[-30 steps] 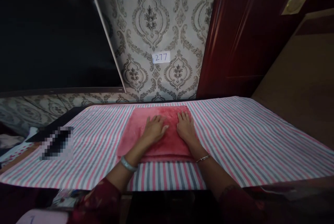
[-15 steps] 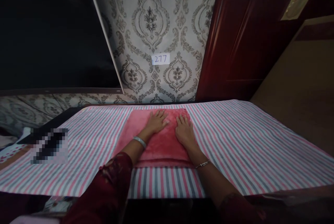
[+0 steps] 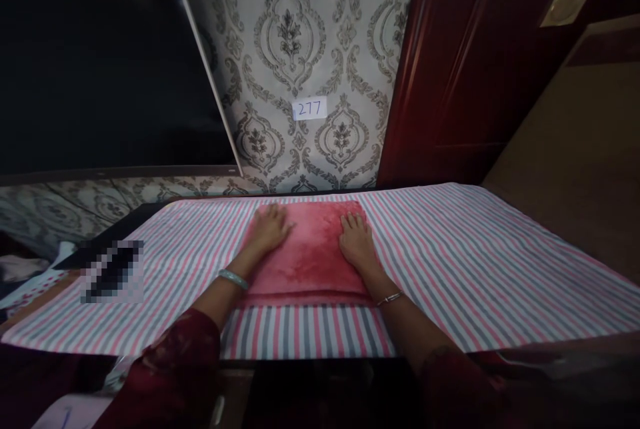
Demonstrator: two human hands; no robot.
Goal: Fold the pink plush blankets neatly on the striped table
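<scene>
A folded piece of plush pink-red fabric (image 3: 313, 256) lies flat, roughly square, on a striped cloth (image 3: 465, 262). My left hand (image 3: 271, 226) rests on its far left part, fingers spread and a little blurred, with a pale bangle (image 3: 233, 278) at the wrist. Along the right edge, my right hand (image 3: 357, 239) lies palm down with fingers stretched forward; that wrist wears a thin silver bangle (image 3: 389, 298). Neither hand grips the fabric.
The striped cloth covers a table against a patterned wall (image 3: 290, 69) bearing a paper label "277" (image 3: 309, 108). A dark screen (image 3: 100, 69) stands at left, with a pixelated patch below it. A dark red wooden panel (image 3: 450, 62) rises at right.
My left hand has slid left across the plush fabric to its left edge. My right hand has stayed near the right edge. The view has shifted slightly.
</scene>
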